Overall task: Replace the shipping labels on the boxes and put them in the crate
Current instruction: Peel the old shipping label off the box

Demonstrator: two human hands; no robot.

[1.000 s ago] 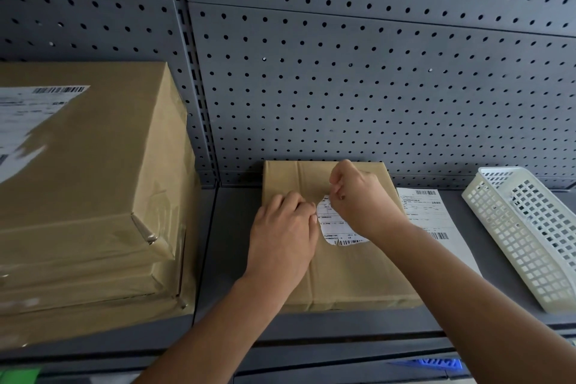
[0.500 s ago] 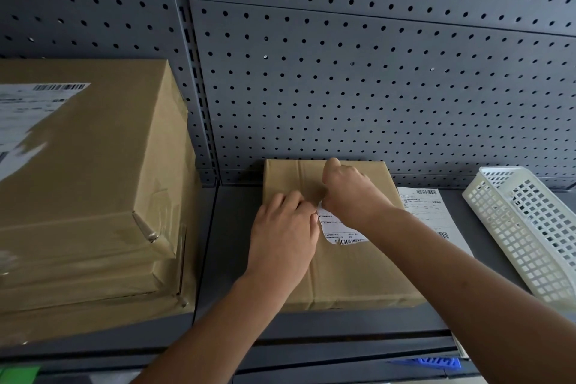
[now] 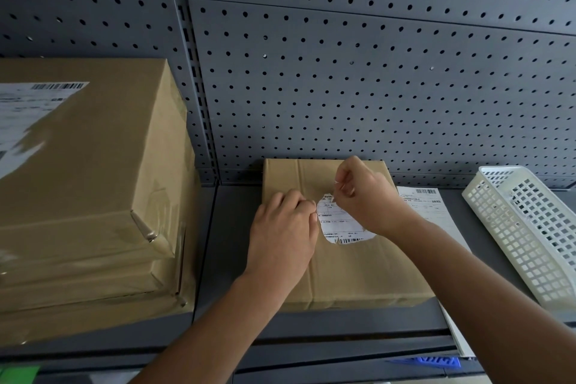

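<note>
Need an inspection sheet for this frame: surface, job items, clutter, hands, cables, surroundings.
Surface: grey shelf, both boxes stand on it.
Job's things: small box, its old label partly torn away; large box at left, torn label on top; fresh label sheet flat on the shelf, right of the small box; white basket far right.
Clutter: blue item and green item below the shelf, unidentifiable.
Hands: left hand rests on the small box, fingers curled at the old label's left edge, grip hidden; right hand pinches a peeled scrap above the old label.
Cables: nothing seen.
Surroundings: grey pegboard behind.
</note>
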